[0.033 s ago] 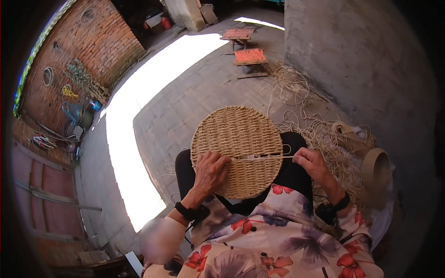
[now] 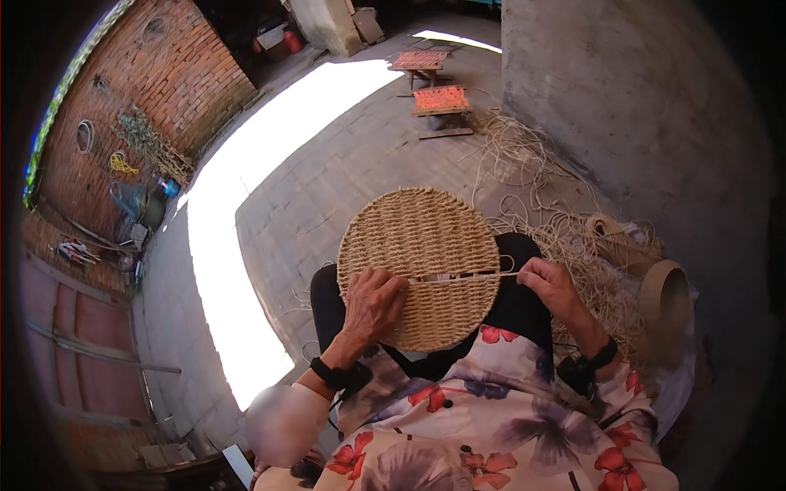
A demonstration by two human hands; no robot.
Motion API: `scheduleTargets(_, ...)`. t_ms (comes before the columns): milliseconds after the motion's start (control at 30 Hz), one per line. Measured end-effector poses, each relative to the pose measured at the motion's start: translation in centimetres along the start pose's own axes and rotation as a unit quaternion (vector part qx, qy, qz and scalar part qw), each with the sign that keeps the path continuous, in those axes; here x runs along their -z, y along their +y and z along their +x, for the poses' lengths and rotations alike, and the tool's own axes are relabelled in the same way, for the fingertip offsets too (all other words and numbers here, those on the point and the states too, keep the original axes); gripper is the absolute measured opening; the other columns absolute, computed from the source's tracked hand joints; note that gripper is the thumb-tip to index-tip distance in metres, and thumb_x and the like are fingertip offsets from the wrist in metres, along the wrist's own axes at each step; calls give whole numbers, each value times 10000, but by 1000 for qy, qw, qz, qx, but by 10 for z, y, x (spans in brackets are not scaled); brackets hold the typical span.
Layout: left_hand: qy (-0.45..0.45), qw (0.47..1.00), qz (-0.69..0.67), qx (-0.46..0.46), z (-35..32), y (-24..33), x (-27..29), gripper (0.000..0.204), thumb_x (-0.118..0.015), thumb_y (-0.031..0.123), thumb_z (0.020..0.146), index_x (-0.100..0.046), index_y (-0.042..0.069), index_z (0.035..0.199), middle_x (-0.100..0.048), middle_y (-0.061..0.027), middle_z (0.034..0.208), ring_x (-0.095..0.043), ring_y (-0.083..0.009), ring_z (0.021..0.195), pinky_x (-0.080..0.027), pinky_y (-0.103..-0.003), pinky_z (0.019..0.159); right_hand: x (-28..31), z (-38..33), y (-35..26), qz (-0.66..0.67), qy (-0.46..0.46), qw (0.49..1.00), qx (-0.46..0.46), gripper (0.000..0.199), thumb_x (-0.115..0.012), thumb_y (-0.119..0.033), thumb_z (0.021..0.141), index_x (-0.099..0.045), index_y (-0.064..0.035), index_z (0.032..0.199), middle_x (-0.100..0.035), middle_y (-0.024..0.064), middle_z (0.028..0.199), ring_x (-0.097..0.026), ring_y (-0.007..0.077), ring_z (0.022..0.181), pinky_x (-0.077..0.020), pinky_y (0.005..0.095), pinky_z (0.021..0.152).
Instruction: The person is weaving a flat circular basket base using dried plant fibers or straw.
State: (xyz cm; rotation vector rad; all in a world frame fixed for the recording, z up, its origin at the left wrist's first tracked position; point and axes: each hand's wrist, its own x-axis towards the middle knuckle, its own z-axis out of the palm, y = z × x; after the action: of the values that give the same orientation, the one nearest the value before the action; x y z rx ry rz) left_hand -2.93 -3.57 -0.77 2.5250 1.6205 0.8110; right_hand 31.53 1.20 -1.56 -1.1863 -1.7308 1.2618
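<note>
Across the person's lap, at the centre of the head view, a round woven straw mat [image 2: 417, 254] is lying nearly flat over dark trousers [image 2: 516, 307]; the left hand [image 2: 372, 304] is pressing down on its rim at about seven o'clock, fingers curled and spread against the weave, gripping the mat's edge; the right hand [image 2: 550, 286] is sitting just off the rim at about four o'clock, fingertips pinched shut on a pale straw strand [image 2: 458, 278] that is running across the mat's lower part toward the left hand; both wrists are wearing dark bands; a tangle of loose straw [image 2: 573, 237] is lying on the paved ground at two o'clock of the mat, with a pale roll of tape-like band [image 2: 665, 296] beside it at three o'clock; two small stools [image 2: 440, 100] are standing well apart at twelve o'clock; a brick wall [image 2: 164, 82] is rising at ten o'clock.
</note>
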Motion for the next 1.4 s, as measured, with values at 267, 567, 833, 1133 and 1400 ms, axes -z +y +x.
scheduleTargets(267, -29, 1000, 0, 9, -2, 0, 6, 149, -696, 122, 806, -667, 122, 953, -575, -45, 862, -553, -262, 858, -409, -393, 766, 57, -6, 20, -11, 57, 985, -162, 134, -557, -135, 941, -635, -29, 919, -615, 38, 706, -585, 143, 535, -424, 304, 454)
scheduleTargets(567, -178, 884, -427, -72, 49, 92, 5, 920, -855, 385, 752, -369, 122, 1489, -495, -152, 1374, -515, -292, 1266, -421, -414, 1068, -7, -42, -95, -305, -310, 889, 145, 115, -638, -125, 802, -582, -28, 827, -616, 174, 784, -637, 391, 758, -510, 479, 662)
scheduleTargets(833, -351, 631, -681, 122, 32, 104, -5, 1035, -885, 240, 753, -243, 94, 1552, -468, -79, 1367, -485, -163, 1239, -420, -297, 1035, -24, -23, -102, -41, -283, 932, 220, 143, -562, 11, 911, -638, -23, 1027, -673, 121, 874, -705, 257, 795, -550, 324, 654)
scheduleTargets(1133, -72, 800, -516, 297, 23, 37, -10, 243, -679, 261, 950, -645, 49, 1066, -598, 30, 746, -579, -123, 712, -486, -285, 672, -57, 25, -58, 177, -25, 984, -3, 51, -557, -31, 964, -550, -11, 1010, -688, 98, 908, -663, 111, 679, -536, 259, 570)
scheduleTargets(1400, -13, 939, -243, 244, 28, 17, -3, 185, -712, 184, 873, -689, 8, 926, -703, -121, 766, -683, -206, 721, -520, -320, 684, -97, 53, -16, -166, 61, 954, 240, 155, -675, -3, 780, -552, -33, 869, -571, 115, 813, -613, 315, 757, -484, 409, 664)
